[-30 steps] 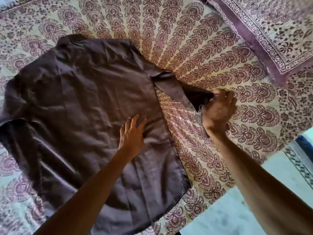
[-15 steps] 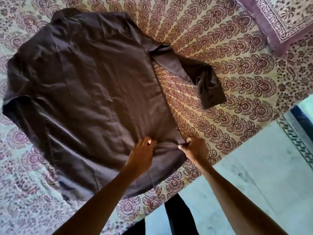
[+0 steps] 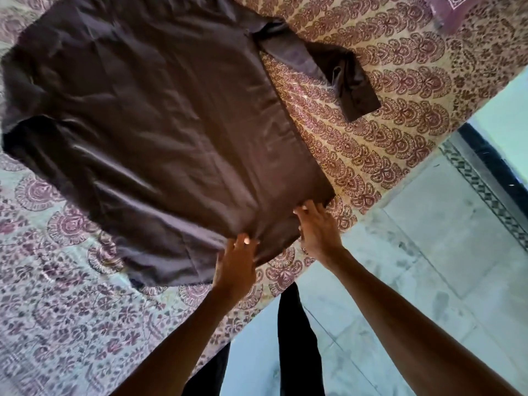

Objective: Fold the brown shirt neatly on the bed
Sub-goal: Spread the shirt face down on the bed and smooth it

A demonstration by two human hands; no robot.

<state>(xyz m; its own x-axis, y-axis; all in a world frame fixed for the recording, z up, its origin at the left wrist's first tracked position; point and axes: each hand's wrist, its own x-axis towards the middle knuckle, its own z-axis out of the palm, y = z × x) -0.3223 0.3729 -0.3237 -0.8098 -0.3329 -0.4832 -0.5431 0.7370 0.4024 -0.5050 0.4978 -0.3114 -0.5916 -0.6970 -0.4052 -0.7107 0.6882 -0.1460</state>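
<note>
Brown shirt [image 3: 160, 115] on bedsheet [image 3: 371, 144], pillow [image 3: 451, 10] beyond

Shirt [image 3: 160, 115]: plain dark brown, faint sheen along creases. Bedsheet [image 3: 371, 132]: cream ground, maroon paisley-like motifs in radiating rows; floral print toward near edge. Pillow [image 3: 457, 7]: mauve border, white patterning. Floor [image 3: 428, 252]: pale green-white tile, dark patterned strip. Trousers [image 3: 297, 338]: black.

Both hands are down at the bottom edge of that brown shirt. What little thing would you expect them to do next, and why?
Probably tug and smooth the hem flat. The left hand and right hand both rest on the brown shirt at its near hem, where the cloth bunches into small wrinkles between them. The sleeve on the right also lies spread out on the bedspread, unfolded, so folding seems yet to begin.
</note>
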